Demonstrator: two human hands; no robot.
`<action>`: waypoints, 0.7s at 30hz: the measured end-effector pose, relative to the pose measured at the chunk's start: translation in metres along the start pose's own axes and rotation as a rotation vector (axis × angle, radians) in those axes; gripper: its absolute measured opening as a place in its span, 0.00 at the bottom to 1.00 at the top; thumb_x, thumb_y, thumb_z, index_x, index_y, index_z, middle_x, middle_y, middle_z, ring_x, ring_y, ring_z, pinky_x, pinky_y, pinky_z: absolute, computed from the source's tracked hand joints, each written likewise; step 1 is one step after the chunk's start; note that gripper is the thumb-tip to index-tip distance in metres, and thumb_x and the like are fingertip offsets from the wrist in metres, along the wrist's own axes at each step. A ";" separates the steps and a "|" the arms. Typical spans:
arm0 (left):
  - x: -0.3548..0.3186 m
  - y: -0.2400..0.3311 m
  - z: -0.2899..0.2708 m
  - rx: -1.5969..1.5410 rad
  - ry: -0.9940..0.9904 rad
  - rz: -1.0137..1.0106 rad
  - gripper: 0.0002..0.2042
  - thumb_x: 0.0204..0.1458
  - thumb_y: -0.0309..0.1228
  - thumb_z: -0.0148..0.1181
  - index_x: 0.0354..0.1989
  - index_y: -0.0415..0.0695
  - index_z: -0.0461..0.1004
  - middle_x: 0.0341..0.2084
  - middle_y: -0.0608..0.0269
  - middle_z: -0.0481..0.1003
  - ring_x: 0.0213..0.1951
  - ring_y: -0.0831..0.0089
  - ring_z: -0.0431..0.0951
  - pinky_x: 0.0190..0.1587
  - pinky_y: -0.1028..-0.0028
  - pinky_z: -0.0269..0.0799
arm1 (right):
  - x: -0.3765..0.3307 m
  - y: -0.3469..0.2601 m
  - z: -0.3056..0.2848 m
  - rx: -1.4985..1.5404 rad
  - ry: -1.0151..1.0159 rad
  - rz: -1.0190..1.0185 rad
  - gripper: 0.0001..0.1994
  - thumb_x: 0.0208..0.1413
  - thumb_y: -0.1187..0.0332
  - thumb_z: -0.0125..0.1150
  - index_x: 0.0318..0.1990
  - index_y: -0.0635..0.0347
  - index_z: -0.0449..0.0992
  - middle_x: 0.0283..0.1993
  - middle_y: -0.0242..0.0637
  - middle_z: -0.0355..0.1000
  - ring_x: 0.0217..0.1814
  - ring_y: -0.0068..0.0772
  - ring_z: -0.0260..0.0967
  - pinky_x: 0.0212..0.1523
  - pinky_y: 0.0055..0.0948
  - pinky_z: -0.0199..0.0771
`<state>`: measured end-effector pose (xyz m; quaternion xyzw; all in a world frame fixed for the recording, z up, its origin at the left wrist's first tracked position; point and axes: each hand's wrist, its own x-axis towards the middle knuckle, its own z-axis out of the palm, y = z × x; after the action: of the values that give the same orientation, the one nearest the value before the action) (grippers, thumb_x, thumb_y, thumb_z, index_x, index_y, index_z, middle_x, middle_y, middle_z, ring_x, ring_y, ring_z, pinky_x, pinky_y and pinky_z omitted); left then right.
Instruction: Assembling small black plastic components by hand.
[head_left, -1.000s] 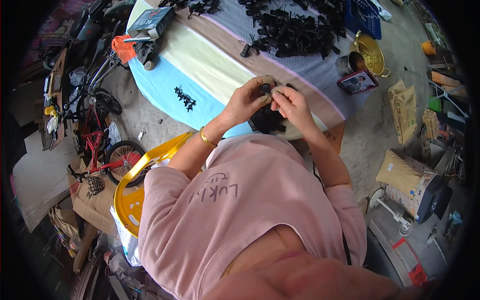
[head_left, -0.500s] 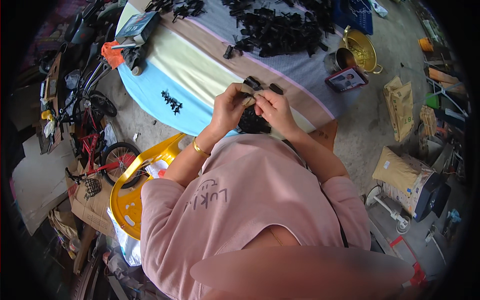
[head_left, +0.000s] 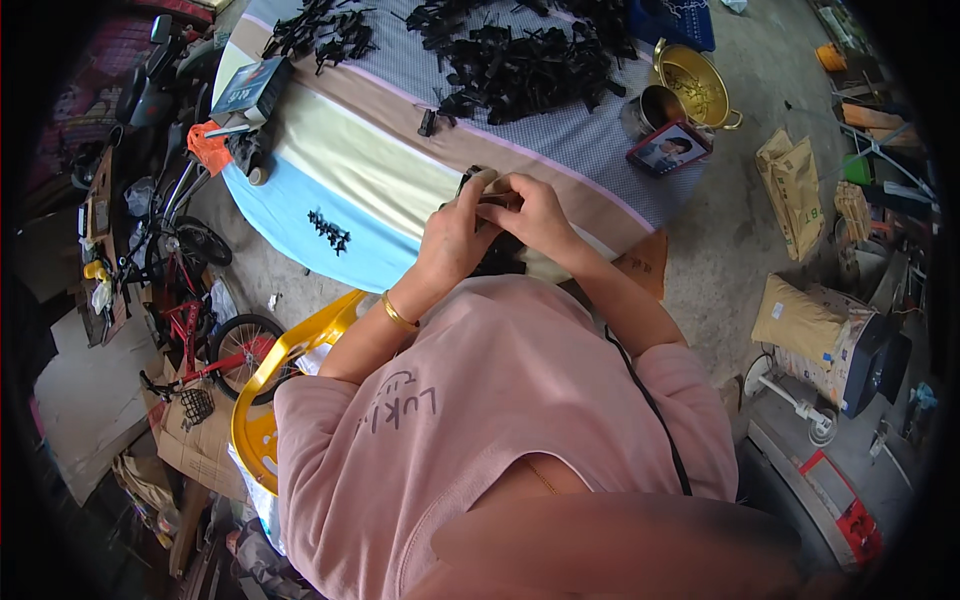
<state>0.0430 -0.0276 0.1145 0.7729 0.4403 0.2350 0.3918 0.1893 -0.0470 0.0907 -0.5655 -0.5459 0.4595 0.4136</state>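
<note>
Both hands have drifted nearer the table edge (head_left: 400, 275), left hand (head_left: 455, 240) and right hand (head_left: 535, 215) grasping one small black part (head_left: 470, 180).

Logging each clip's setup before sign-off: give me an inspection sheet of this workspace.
Surface: table under a striped cloth of blue, cream, tan and grey bands.
Job's things: small black part held between both hands; black parts pile further back.
Clutter: small black cluster, box, gold colander, framed picture.
Grippers: left hand and right hand pinch the part together.
Cables: black cord across the pink shirt.
Surroundings: yellow chair, red bicycle, sacks on the concrete floor.
</note>
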 end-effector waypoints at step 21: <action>-0.003 -0.012 -0.024 -1.168 -0.397 -0.424 0.07 0.49 0.25 0.54 0.33 0.39 0.64 0.31 0.61 0.70 0.36 0.71 0.75 0.41 0.75 0.73 | -0.009 -0.017 -0.013 0.321 -0.128 -0.082 0.08 0.48 0.77 0.58 0.38 0.66 0.72 0.33 0.29 0.69 0.34 0.17 0.66 0.35 0.15 0.67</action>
<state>0.0182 -0.0167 0.1187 0.3578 0.3026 0.2058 0.8591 0.1977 -0.0544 0.1107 -0.4389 -0.5134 0.5585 0.4815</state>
